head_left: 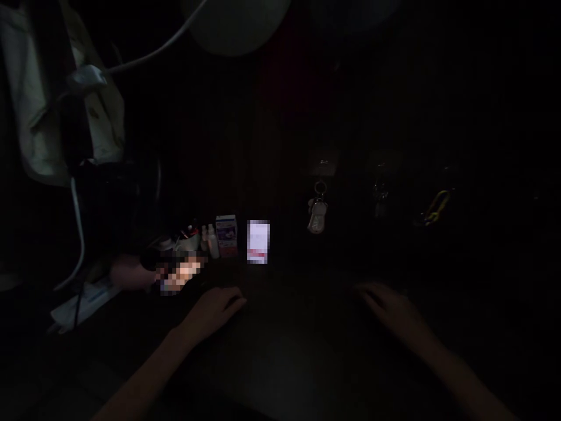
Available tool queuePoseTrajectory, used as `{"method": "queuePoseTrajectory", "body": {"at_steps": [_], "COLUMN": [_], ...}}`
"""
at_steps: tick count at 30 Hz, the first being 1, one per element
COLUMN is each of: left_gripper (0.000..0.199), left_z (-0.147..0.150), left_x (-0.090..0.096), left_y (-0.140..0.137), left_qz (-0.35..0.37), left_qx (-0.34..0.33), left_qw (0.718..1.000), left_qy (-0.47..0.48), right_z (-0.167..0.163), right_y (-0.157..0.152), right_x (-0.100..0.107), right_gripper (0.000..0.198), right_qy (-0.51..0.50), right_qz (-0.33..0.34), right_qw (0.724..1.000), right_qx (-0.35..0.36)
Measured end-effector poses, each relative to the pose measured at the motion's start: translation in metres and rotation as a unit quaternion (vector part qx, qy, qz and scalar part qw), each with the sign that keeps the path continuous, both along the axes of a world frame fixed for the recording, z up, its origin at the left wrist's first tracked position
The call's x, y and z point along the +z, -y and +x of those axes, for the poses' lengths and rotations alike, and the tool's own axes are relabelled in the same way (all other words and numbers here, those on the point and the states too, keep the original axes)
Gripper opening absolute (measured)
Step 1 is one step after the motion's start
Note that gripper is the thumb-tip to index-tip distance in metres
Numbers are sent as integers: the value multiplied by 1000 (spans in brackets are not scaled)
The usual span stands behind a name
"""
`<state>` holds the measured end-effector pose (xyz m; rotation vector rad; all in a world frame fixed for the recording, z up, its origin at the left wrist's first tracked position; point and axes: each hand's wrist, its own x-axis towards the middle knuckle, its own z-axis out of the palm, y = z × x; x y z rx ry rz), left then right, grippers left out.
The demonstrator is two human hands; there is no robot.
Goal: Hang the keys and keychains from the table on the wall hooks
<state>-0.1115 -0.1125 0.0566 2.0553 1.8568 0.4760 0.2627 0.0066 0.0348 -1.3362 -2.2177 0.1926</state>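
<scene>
My left hand (214, 310) lies flat on the dark desk (289, 351), palm down, fingers loosely spread and pointing up and to the right; its grip is open and holds nothing. My right hand (390, 313) rests on the same desk well apart from it, fingers stretched toward the left, its grip open and empty too. Between the 2 hands the desk top is too dark to make out. Nearest my left hand, just beyond its fingertips, a small lit screen (258, 241) glows white with a red band low on it, standing upright. Just left of it stands a small box (227, 235), white and blue, and beside that 2 little bottles (210, 240), upright and close together. Further left a blurred patch (179, 273) lies on the desk, and what it is I cannot tell. Behind my right hand a bunch of keys (317, 210) hangs from a hook on the wall, with a yellow clip (436, 207) hanging further right. At the far left a pale jacket (48, 105) hangs, and a white cable (158, 47) runs across the top.
</scene>
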Motion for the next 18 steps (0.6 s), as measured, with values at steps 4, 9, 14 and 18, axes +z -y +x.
{"method": "queuePoseTrajectory", "body": {"at_steps": [4, 9, 14, 18], "left_gripper": [32, 32, 31, 32], "left_z": [-27, -60, -82, -93], "left_x": [0, 0, 1, 2], "left_y": [5, 5, 5, 10], "left_qz": [1, 5, -22, -44], "left_qx": [-9, -21, -19, -16], "left_qw": [1000, 998, 997, 997], "left_qy": [-16, -63, -75, -67], "right_z": [-24, -58, -77, -80], "right_y": [16, 41, 60, 67], "right_x": [-2, -18, -31, -42], "right_gripper": [29, 30, 28, 27], "right_qy": [0, -21, -35, -43], "right_qz": [-9, -35, -45, -22], "right_qw": [1000, 999, 998, 997], "right_qx": [-5, 0, -30, -65]}}
